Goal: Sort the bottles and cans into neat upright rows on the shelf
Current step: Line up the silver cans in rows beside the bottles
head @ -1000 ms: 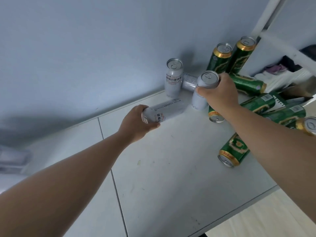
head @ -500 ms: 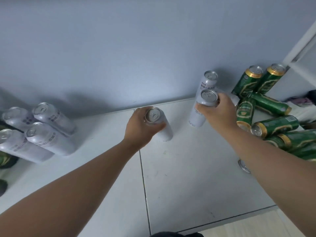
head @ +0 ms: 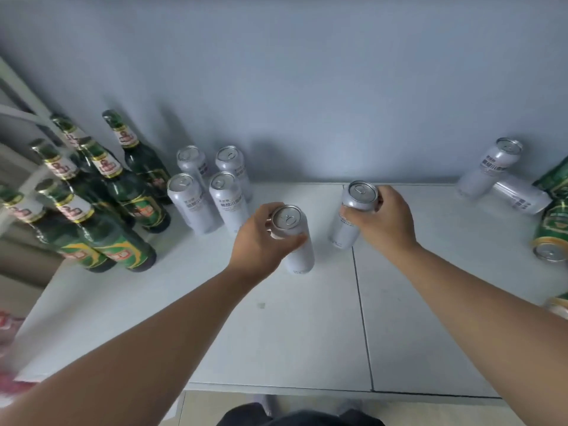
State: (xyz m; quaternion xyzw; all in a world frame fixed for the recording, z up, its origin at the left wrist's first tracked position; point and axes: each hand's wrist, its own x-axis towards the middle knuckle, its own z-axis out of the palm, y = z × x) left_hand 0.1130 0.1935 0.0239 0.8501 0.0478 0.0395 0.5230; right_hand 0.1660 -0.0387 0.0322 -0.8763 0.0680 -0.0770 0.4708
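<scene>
Grasping white cans (head: 299,253) (head: 342,230), print illegible, left grip (head: 261,241) and right grip (head: 384,222) hold one each.

Left grip (head: 261,238) and right grip (head: 384,222) each clasp a white can (head: 299,256).

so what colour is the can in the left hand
The can in the left hand is white with a silver metal top, seen in the head view.

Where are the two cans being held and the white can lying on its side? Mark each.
Left-held can (head: 287,217): head view, on its lid.
Right-held can (head: 362,193): head view, on its lid.
Lying white can (head: 519,196): head view, on its side wall.
</scene>
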